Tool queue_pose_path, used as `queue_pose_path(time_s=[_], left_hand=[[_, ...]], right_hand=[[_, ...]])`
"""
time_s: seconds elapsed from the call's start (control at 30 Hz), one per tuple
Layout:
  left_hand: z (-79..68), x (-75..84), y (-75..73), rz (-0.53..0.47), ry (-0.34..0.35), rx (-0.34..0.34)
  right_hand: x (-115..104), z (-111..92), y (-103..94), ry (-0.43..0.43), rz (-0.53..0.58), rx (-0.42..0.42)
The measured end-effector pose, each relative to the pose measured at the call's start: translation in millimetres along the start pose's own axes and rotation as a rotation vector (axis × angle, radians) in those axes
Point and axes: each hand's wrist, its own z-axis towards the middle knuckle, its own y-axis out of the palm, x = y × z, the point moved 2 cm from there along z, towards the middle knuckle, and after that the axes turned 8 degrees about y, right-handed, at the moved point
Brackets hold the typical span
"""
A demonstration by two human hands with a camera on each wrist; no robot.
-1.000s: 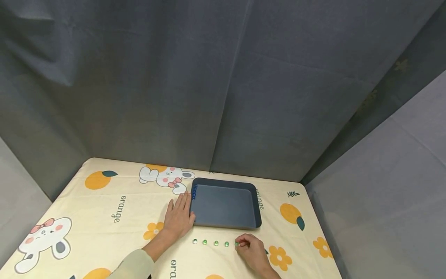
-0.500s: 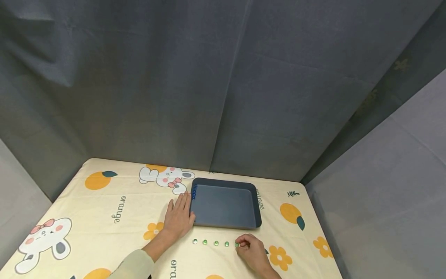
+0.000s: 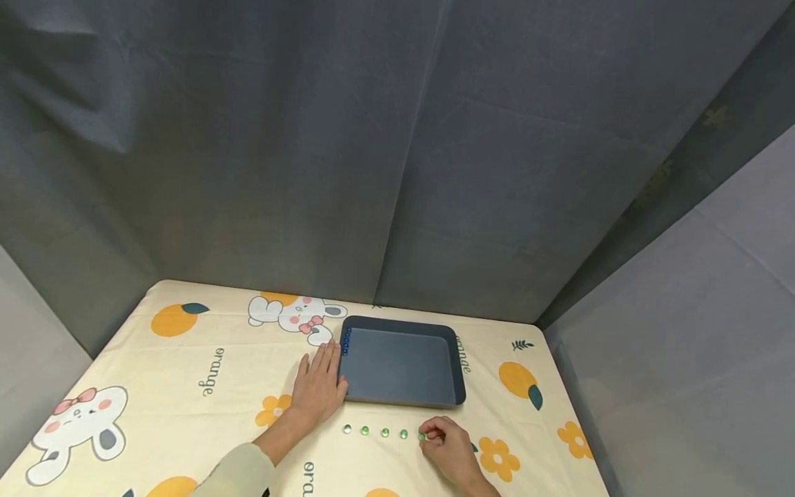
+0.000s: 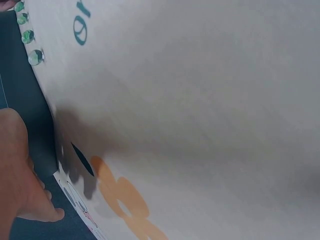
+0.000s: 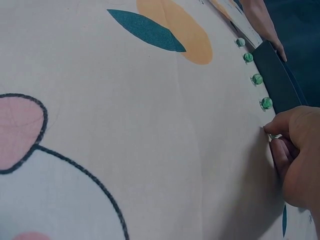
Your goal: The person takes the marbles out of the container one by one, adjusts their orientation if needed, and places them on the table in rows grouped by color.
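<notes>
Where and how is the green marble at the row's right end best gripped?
Probably across opposite sides of the end marble, thumb against fingertip, coming from the right: it is small and round, and the neighbouring marble sits to its left. The right hand pinches it so.

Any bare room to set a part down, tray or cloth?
Tray: most of the floor, right of the blue beads. Printed cloth: left of the left hand, and right of the tray. Crowded: just in front of the tray, where the bead row ends at the right hand, and its left rim, with the left hand against it.
</notes>
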Motion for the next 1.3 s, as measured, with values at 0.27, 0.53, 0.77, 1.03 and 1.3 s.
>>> queue_pose_path(time_s=[0.27, 0.53, 0.77, 1.03, 1.3], left_hand=[[-0.4, 0.0, -1.0, -0.008, 0.007, 0.006], [0.3, 0.6, -0.8, -0.024, -0.002, 0.011], [-0.3, 0.8, -2.1, -0.019, 0.0, -0.01], [-1.0, 0.3, -4.1, -0.004, 0.003, -0.008], [-1.1, 0.5, -2.8, -0.002, 0.005, -0.013]], right_hand=[[0.5, -0.2, 0.7, -0.005, -0.017, 0.017], [-1.4, 0.0, -1.6, -0.011, -0.002, 0.01], [-22.9, 2.4, -10.6, -0.107, 0.066, 0.028], [-62.8, 20.1, -14.9, -0.205, 0.141, -0.011], [-97.0, 49.7, -6.8, -0.343, 0.065, 0.042]])
